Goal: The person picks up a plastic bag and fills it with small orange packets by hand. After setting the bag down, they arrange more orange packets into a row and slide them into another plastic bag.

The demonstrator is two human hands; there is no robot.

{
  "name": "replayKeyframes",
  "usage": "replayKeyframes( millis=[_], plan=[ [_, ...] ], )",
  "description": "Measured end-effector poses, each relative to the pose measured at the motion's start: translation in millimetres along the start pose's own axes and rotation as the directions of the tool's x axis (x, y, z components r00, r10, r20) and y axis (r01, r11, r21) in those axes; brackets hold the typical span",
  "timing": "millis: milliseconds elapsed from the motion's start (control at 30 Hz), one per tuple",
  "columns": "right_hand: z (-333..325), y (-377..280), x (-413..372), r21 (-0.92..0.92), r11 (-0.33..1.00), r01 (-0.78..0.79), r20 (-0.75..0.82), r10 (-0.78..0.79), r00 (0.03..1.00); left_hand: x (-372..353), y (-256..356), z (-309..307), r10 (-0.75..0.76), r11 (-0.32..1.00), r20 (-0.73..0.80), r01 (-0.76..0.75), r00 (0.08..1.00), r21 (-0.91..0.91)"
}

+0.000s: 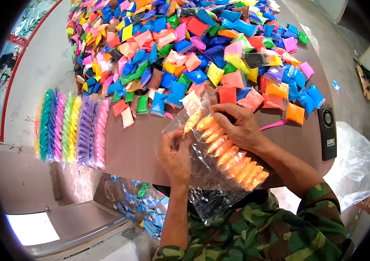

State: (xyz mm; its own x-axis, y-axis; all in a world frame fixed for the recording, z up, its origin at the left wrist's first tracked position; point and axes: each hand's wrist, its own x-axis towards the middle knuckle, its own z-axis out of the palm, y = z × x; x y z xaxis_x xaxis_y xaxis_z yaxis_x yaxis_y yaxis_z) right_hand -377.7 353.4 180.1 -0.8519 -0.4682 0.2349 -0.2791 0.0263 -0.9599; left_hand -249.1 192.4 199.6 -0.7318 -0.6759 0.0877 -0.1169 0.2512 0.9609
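Observation:
A row of small orange packets [233, 158] lies slanted with a clear plastic bag [200, 174] around or beneath it, in front of my body. My right hand [239, 126] is closed at the upper end of this row, its thumb and fingers gripping the packets. My left hand [175, 152] pinches the left side of the bag. Just above its fingertips, a pale yellow-orange packet [192, 121] stands apart from the row. Whether the left fingers also touch that packet is hidden by the film.
A large heap of coloured packets [198, 76] covers the far side of the brown table [128, 150]. Filled sleeves of twisted packets [74, 128] line the left edge. A black phone-like device [327, 132] lies at the right edge, with clear plastic sheeting [352, 163] beyond.

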Motion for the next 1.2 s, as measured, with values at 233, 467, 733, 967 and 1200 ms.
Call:
replayKeyframes(
  millis=[233, 467, 733, 967, 1200],
  plan=[
    [1.2, 0.5, 0.6, -0.007, 0.998, 0.065, -0.027, -0.065, 0.998, 12.7, 8.1, 11.9, 0.151, 0.968, 0.137, -0.175, 0.979, 0.179],
    [4.1, -3.2, 0.5, 0.154, 0.988, -0.013, -0.014, 0.015, 1.0, 20.8, -5.7, 7.1, 0.366, 0.851, 0.203, -0.415, 0.908, 0.323],
    [-1.1, 1.1, 0.1, -0.03, 1.0, 0.001, 0.042, 0.0, 0.999, 38.3, -4.4, -6.4, 0.442, 0.838, 0.327, -0.514, 0.835, 0.181],
    [1.6, 2.6, 0.5, 0.102, 0.993, -0.065, 0.059, 0.059, 0.996, 35.4, -15.0, -6.6, 0.159, 0.952, 0.395, -0.247, 0.905, 0.182],
    [0.2, -1.7, 0.6, 0.023, 0.997, -0.067, 0.057, 0.066, 0.996, 39.9, 2.0, -1.8, 0.271, 0.956, 0.413, -0.295, 0.869, -0.007]
  ],
)
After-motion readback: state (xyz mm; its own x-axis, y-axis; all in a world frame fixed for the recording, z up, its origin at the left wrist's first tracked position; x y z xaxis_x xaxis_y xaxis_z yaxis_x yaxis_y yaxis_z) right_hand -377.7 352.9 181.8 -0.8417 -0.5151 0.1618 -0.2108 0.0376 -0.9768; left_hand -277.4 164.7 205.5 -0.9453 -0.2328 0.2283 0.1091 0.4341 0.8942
